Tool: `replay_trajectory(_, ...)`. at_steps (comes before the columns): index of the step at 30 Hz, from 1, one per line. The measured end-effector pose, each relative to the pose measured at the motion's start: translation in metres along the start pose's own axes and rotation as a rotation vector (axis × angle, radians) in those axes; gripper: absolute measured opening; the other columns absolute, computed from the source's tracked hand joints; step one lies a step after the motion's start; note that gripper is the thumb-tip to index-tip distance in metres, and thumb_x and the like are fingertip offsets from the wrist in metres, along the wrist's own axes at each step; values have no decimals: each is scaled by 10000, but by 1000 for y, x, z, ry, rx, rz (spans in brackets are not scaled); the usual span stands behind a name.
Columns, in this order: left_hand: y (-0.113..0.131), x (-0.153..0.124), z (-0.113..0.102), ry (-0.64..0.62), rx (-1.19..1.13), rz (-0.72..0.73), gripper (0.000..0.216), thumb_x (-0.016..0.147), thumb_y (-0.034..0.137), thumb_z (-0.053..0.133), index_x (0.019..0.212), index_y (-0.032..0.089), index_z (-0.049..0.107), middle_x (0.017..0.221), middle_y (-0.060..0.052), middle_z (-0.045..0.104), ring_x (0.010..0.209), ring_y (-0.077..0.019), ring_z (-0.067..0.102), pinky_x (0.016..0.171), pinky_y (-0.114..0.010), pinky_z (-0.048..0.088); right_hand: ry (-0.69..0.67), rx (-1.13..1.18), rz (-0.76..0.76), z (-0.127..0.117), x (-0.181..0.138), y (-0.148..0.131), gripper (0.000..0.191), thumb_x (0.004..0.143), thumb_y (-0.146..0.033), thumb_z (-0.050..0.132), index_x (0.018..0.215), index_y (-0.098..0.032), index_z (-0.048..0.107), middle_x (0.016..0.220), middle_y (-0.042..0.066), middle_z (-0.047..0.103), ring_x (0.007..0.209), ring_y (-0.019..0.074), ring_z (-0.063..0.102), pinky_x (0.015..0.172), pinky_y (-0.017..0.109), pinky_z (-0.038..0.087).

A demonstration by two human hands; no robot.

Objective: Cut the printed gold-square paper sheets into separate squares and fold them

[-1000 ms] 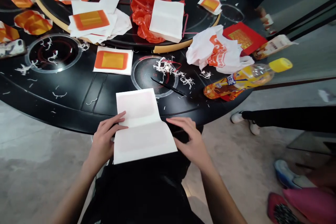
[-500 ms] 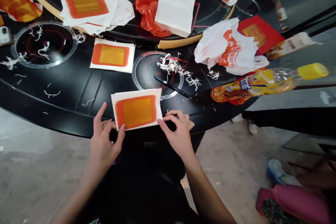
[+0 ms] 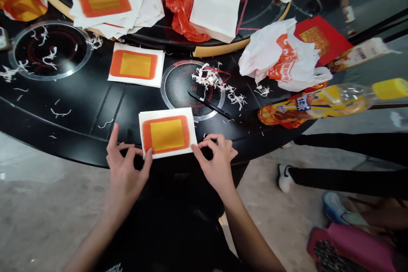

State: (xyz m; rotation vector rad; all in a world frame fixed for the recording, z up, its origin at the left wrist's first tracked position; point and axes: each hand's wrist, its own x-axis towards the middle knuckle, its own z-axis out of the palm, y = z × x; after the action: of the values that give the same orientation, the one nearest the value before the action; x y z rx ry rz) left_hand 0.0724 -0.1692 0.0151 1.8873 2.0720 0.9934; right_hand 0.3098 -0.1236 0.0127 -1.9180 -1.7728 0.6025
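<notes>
A curved-edged black bench (image 3: pixel 76 100) is seen from above. At its near edge, folded orange-and-gold joss paper (image 3: pixel 167 134) is held between both hands, its long axis running left to right. Its near corners are pinched, thumb on top, by the left hand (image 3: pixel 129 159) and right hand (image 3: pixel 216 157), neither grip nearer.

Held paper (image 3: pixel 167 134) between left hand (image 3: pixel 127 168) and right hand (image 3: pixel 216 161), at near edge of table (image 3: pixel 76 136). Second paper (image 3: pixel 136 64) behind-left. Tool (image 3: pixel 213 106) behind-right, partly on hob circle (image 3: pixel 177 87), shreds (image 3: pixel 207 76) just behind it. Bottle (image 3: pixel 328 102) far right, plastic bag (image 3: pixel 264 53) behind it. Turntable (image 3: pixel 261 15) at back: loose sheets (image 3: pixel 103 2) left, paper block (image 3: pixel 216 4) right, partly on another bag (image 3: pixel 180 4).
</notes>
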Motion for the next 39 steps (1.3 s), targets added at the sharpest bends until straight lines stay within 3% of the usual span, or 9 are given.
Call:
replay_trajectory(2,-1,-1,0,-21,78,-15,217,988,296,760,853,187,630,1789,-152,225,1283,-381,647,1074,-690,482,3,1,1,1,0,0,283,971,-488,711,796,-266,722,1139,58,669,1132,316,567,989,544,345)
replay_trajectory(5,-1,-2,-1,-34,104,-32,245,992,311,759,829,188,624,1786,-138,235,1375,-422,591,1087,-697,443,8,-5,-1,1,-1,-1,287,971,-490,706,795,-264,716,1140,58,666,1125,313,564,991,539,343)
replay_trajectory(16,2,1,-1,-28,119,-74,322,1014,380,740,783,195,613,1749,-115,341,1380,-412,584,1096,-679,418,7,-27,-17,2,-3,-1,280,1001,-465,661,819,-252,679,1175,71,655,1126,313,541,985,532,345)
replay_trajectory(23,0,-6,-1,-22,72,-45,193,1013,359,746,916,211,670,1770,-129,308,1409,-410,594,1144,-667,379,12,-34,-27,3,-3,-1,277,1013,-460,644,828,-254,663,1171,72,652,1124,315,539,990,543,355)
replay_trajectory(39,10,-6,2,8,81,-132,275,1008,383,741,834,207,619,1706,-145,370,1414,-421,567,1126,-701,384,39,-66,-29,7,-4,-1,284,1007,-452,638,812,-247,626,1171,75,649,1124,318,539,986,529,356)
